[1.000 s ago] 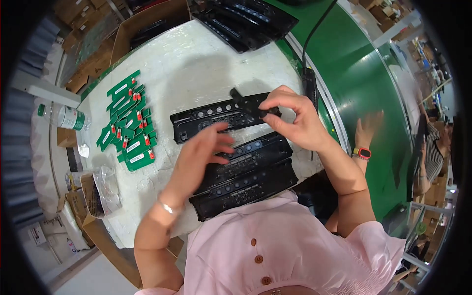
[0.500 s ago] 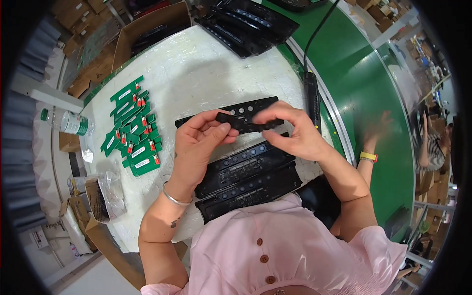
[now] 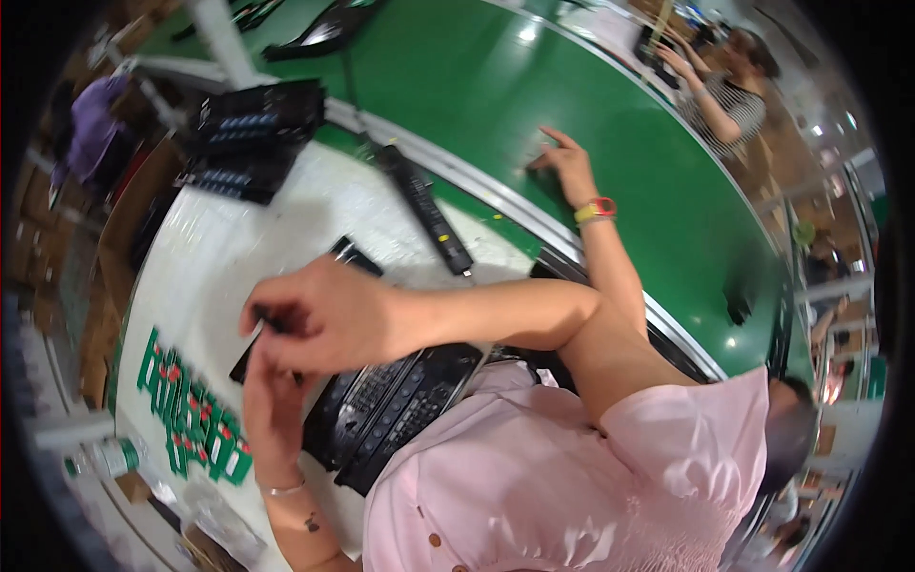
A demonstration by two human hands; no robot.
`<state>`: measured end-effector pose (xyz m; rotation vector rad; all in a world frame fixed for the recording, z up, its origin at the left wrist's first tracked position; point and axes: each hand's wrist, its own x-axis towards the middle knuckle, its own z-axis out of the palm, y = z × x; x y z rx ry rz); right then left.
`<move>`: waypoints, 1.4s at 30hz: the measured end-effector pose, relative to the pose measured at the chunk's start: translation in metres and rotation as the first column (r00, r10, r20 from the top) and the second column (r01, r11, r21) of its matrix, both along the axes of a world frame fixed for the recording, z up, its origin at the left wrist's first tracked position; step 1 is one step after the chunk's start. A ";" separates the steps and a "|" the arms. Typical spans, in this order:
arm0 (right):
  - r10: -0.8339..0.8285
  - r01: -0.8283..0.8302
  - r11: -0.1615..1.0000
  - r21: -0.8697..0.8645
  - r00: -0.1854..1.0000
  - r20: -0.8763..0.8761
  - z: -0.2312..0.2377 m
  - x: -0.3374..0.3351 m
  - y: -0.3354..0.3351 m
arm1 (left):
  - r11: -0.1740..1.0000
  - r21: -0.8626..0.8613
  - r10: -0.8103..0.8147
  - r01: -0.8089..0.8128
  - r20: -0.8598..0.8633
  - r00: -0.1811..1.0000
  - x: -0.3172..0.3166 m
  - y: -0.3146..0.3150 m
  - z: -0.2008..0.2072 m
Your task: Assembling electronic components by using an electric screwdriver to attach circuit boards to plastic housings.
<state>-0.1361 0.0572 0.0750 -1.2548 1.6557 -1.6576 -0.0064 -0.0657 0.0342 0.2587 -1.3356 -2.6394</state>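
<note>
My hands meet over the left part of the white work surface [image 3: 305,205]. In my right hand [image 3: 334,315], curled fingers pinch a small black plastic piece [image 3: 274,321]. Close below it is my left hand [image 3: 272,405], its fingers closed at the same piece and partly hidden by the right hand. Part of a black panel [image 3: 355,255] shows behind my right hand. Nearer my body lie black panels [image 3: 391,405] with rows of round buttons. Several green circuit boards [image 3: 195,415] with red parts and white labels are spread left of my left hand.
A corded black electric screwdriver [image 3: 424,210] lies at the surface's edge. More black panels [image 3: 253,138] are stacked at the far left. A co-worker's hand [image 3: 572,172] rests over the green conveyor belt [image 3: 457,95]. A plastic bottle [image 3: 105,458] stands at lower left.
The view has turned to the right, so the table appears shifted left and rotated. My right hand has come across close to my left, covering much of the black piece.
</note>
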 end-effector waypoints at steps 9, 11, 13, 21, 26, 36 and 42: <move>-0.073 0.032 0.991 0.129 0.942 0.327 -0.035 -0.024 0.002 | 0.956 -0.110 0.290 -0.270 0.242 0.926 0.002 -0.029 -0.022; -0.120 0.090 0.986 0.140 0.966 0.227 -0.043 -0.027 -0.009 | 0.883 -0.378 0.366 -0.279 0.179 0.913 -0.001 -0.041 -0.026; -0.175 0.173 0.967 0.187 0.985 -0.009 -0.052 -0.032 -0.017 | 0.805 -0.497 0.441 -0.324 0.135 0.887 -0.008 -0.051 -0.023; -0.064 0.176 0.968 0.178 0.860 -0.506 -0.077 -0.035 -0.029 | -0.186 -0.981 0.470 -0.045 -0.129 0.873 -0.013 -0.045 -0.042; -0.063 0.241 0.954 0.177 0.741 -0.668 -0.089 -0.033 -0.032 | -0.231 -0.972 0.492 0.044 -0.078 0.867 -0.016 -0.039 -0.043; -0.129 0.299 0.951 0.076 0.610 -0.782 -0.087 -0.034 -0.025 | -0.267 -0.949 0.346 -0.169 -0.258 0.902 -0.018 -0.045 -0.038; -0.058 0.250 0.960 0.124 0.611 -0.789 -0.079 -0.031 -0.024 | -0.262 -0.964 0.286 -0.047 -0.124 0.950 -0.015 -0.052 -0.046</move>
